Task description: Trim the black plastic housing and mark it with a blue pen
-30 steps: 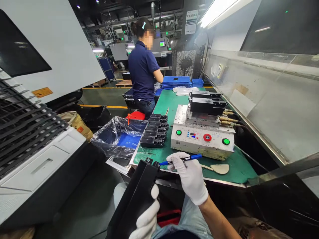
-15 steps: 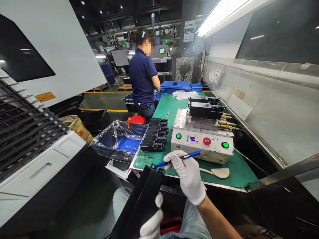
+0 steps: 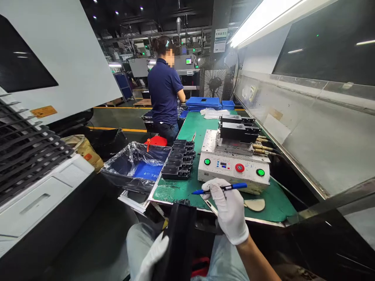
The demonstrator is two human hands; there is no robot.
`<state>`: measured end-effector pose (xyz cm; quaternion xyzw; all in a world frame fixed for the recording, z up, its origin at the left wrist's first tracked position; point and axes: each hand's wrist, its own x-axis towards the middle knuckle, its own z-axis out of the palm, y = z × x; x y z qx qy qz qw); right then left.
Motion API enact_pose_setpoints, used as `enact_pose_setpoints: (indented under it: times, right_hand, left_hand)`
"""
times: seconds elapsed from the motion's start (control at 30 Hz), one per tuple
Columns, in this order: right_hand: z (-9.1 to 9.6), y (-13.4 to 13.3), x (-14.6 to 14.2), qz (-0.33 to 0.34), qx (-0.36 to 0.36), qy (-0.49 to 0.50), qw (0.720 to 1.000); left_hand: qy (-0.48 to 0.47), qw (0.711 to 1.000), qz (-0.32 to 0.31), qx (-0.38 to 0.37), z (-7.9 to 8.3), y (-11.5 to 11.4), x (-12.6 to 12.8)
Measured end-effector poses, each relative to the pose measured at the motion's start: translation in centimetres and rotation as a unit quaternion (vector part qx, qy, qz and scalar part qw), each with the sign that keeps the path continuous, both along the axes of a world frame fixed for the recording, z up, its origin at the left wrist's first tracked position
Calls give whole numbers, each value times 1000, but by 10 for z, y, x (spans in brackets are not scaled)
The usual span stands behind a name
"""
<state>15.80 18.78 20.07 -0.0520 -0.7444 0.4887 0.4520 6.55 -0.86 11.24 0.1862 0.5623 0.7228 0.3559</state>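
Note:
My left hand [image 3: 154, 253], in a white glove, is closed around a long black plastic housing [image 3: 180, 238] above my lap; part of the hand is hidden behind it. My right hand [image 3: 227, 210], gloved too, pinches a blue marker pen [image 3: 238, 186] whose blue end points left. The pen's left end is apart from the housing, above and to the right of its far end. On the green table beyond lies a row of several similar black housings [image 3: 177, 173]. A white machine [image 3: 231, 174] with buttons carries more black parts [image 3: 238, 131] on top.
A plastic-lined bin [image 3: 117, 183] stands left of the green table [image 3: 170, 192]. A pale rounded piece [image 3: 255, 205] lies near the table's front edge. Blue sheets [image 3: 203, 102] are stacked at the far end. A co-worker [image 3: 164, 89] in dark blue stands beyond the bin.
The housing has turned more upright and shifted right in my left hand, showing another side. The marker pen has moved right, away from the housing's end. The whole view has shifted slightly.

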Motion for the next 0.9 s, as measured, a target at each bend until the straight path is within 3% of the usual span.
enact_pose_setpoints:
  times: [0.2,0.47,0.63,0.77,0.9]
  right_hand:
    - [3,-4,8,-5,65,-56,996]
    - [0,7,12,-64,112,-50,990]
    - [15,-3,8,-26,92,-32,995]
    - [1,-3,-1,27,39,-68,997]
    - [-17,8,-2,1,42,-80,996]
  left_hand:
    - [104,989,-20,-99,5,-10,7]
    - [95,991,-28,-91,5,-10,14]
    - [118,984,-94,-95,1,-5,19]
    - [123,982,-97,-104,13,0,23]
    - [125,980,-91,-126,28,5,27]
